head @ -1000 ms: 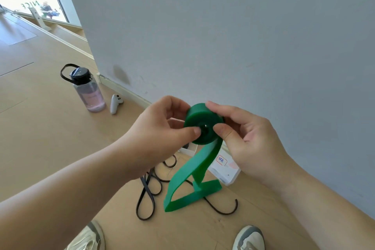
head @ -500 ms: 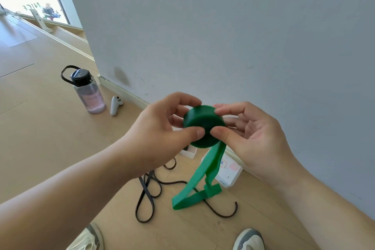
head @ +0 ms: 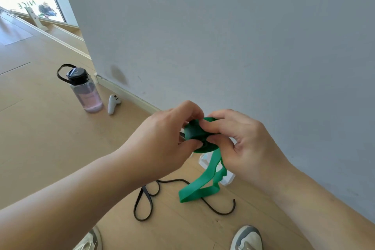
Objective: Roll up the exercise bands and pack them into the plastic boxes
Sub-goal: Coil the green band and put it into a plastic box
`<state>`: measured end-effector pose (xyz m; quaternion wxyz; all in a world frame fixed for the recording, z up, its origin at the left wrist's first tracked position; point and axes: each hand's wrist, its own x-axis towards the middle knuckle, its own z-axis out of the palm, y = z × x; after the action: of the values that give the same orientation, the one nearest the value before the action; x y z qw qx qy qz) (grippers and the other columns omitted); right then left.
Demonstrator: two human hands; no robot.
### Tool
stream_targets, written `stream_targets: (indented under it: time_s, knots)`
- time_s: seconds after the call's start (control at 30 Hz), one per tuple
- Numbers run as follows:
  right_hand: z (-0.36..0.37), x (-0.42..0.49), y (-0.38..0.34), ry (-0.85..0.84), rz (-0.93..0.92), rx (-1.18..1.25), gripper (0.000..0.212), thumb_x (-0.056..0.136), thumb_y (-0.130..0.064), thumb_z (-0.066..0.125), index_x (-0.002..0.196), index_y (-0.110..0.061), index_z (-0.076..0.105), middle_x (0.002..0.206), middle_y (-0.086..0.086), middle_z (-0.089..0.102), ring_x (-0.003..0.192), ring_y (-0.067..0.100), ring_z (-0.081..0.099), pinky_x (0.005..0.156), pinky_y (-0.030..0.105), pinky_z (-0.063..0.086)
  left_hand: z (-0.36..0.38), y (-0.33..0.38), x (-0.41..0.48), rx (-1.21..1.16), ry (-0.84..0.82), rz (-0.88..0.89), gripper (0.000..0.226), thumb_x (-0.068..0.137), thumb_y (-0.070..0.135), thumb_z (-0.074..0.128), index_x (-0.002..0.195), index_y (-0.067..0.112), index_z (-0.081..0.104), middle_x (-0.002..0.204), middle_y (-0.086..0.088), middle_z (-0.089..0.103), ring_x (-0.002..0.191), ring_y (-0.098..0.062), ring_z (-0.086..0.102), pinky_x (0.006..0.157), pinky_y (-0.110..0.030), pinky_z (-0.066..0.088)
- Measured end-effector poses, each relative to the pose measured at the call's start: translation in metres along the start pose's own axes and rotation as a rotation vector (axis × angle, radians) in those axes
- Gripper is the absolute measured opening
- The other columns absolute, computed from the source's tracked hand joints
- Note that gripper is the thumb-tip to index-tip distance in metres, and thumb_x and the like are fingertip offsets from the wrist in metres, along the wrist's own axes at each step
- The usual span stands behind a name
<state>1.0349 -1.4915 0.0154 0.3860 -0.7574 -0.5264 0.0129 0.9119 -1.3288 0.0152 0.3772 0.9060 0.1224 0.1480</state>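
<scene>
Green band (head: 193, 131), mostly wound into a tight roll, is held in the air in front of the person, between both hands and above the floor (head: 50, 128). Its loose end hangs down from the roll as a flat loop that reaches close to the floor. The left hand (head: 168, 140) pinches the roll, thumb on the near face and curled fingers over the top. The right hand (head: 241, 140) grips it from the other side, fingertips pressed on the outer wrap and thumb at the roll's lower edge. Just behind the hanging end, a white box (head: 228, 178) stands against the wall (head: 223, 36), largely hidden by the band and the right hand. A thin black band (head: 146, 201) lies in loose loops on the floor below the hands. Two shoes (head: 246, 237) show at the bottom edge. Farther left, a bottle (head: 87, 91) with a black lid stands upright, with a white controller (head: 112, 103) lying just beside it.
</scene>
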Motion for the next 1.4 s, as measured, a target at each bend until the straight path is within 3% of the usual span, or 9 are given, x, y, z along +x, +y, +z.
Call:
stream_targets:
  time_s: [0.2, 0.43, 0.6, 0.7, 0.8, 0.93, 1.03, 1.2, 1.4]
  knots:
    - [-0.01, 0.002, 0.002, 0.166, 0.379, 0.537, 0.034, 0.075, -0.001, 0.085, 0.101, -0.023, 0.08, 0.104, -0.007, 0.081, 0.099, 0.014, 0.077, 0.091, 0.031, 0.061, -0.009, 0.003, 0.004, -0.343, 0.009, -0.212, 0.045, 0.082, 0.014, 0.084, 0.111, 0.041, 0.064, 0.099, 0.011, 0.072, 0.095, -0.002, 0.071, 0.08, -0.034, 0.064]
    - [-0.008, 0.005, 0.0, 0.179, 0.365, 0.683, 0.04, 0.091, 0.003, 0.069, 0.115, -0.028, 0.076, 0.107, 0.002, 0.08, 0.104, 0.018, 0.075, 0.091, 0.026, 0.059, -0.01, 0.006, 0.002, -1.04, 0.048, -0.371, 0.04, 0.087, -0.006, 0.073, 0.121, 0.01, 0.06, 0.116, -0.017, 0.071, 0.1, -0.03, 0.077, 0.087, -0.047, 0.063]
    - [-0.002, -0.002, 0.0, -0.011, 0.19, 0.176, 0.042, 0.098, 0.002, 0.06, 0.12, -0.031, 0.075, 0.111, -0.008, 0.067, 0.104, 0.012, 0.067, 0.086, 0.018, 0.054, -0.003, -0.002, 0.0, -0.229, 0.049, -0.169, 0.055, 0.082, 0.018, 0.083, 0.127, 0.034, 0.056, 0.119, 0.019, 0.067, 0.112, 0.005, 0.064, 0.084, -0.021, 0.06]
    - [0.001, -0.003, 0.001, -0.078, 0.054, -0.015, 0.042, 0.095, -0.007, 0.055, 0.124, -0.03, 0.074, 0.109, -0.01, 0.063, 0.099, 0.013, 0.066, 0.08, 0.029, 0.057, -0.005, -0.001, -0.002, -0.063, -0.033, -0.031, 0.059, 0.083, 0.024, 0.08, 0.134, 0.04, 0.055, 0.115, 0.022, 0.068, 0.104, 0.0, 0.066, 0.083, -0.023, 0.06]
    - [0.001, -0.002, -0.002, -0.056, 0.051, 0.003, 0.032, 0.093, -0.01, 0.066, 0.115, -0.03, 0.076, 0.104, -0.014, 0.071, 0.096, 0.011, 0.069, 0.081, 0.031, 0.058, -0.008, -0.002, -0.001, -0.068, -0.034, -0.064, 0.05, 0.084, 0.024, 0.08, 0.125, 0.043, 0.06, 0.1, 0.023, 0.071, 0.094, -0.003, 0.069, 0.083, -0.029, 0.06]
    - [-0.006, 0.002, 0.002, 0.083, 0.35, 0.402, 0.028, 0.079, -0.014, 0.087, 0.1, -0.029, 0.076, 0.1, -0.012, 0.079, 0.101, 0.01, 0.074, 0.096, 0.033, 0.058, -0.016, -0.005, 0.004, -0.256, -0.009, -0.171, 0.045, 0.083, 0.02, 0.084, 0.115, 0.045, 0.065, 0.098, 0.022, 0.071, 0.096, 0.001, 0.069, 0.08, -0.029, 0.063]
    - [-0.007, 0.003, 0.003, 0.083, 0.361, 0.526, 0.038, 0.085, -0.004, 0.08, 0.114, -0.028, 0.075, 0.11, -0.004, 0.079, 0.111, 0.02, 0.073, 0.103, 0.044, 0.055, -0.018, -0.007, 0.005, -0.615, 0.058, -0.253, 0.042, 0.084, 0.009, 0.082, 0.115, 0.034, 0.069, 0.106, 0.001, 0.071, 0.103, -0.018, 0.073, 0.079, -0.039, 0.065]
    - [-0.012, 0.004, -0.003, 0.13, 0.327, 0.556, 0.044, 0.093, 0.006, 0.068, 0.118, -0.029, 0.076, 0.106, -0.001, 0.079, 0.099, 0.017, 0.075, 0.092, 0.027, 0.059, -0.01, -0.001, 0.002, -1.03, -0.021, -0.366, 0.045, 0.089, -0.001, 0.072, 0.129, 0.02, 0.062, 0.118, -0.013, 0.067, 0.104, -0.03, 0.075, 0.086, -0.048, 0.063]
    - [-0.01, 0.002, -0.006, 0.066, 0.275, 0.206, 0.04, 0.079, 0.009, 0.08, 0.097, -0.027, 0.081, 0.099, -0.019, 0.077, 0.097, -0.001, 0.071, 0.083, 0.007, 0.051, -0.002, -0.006, 0.001, -0.129, 0.014, -0.092, 0.069, 0.084, 0.025, 0.082, 0.143, 0.038, 0.05, 0.118, 0.022, 0.066, 0.115, 0.006, 0.061, 0.087, -0.023, 0.059]
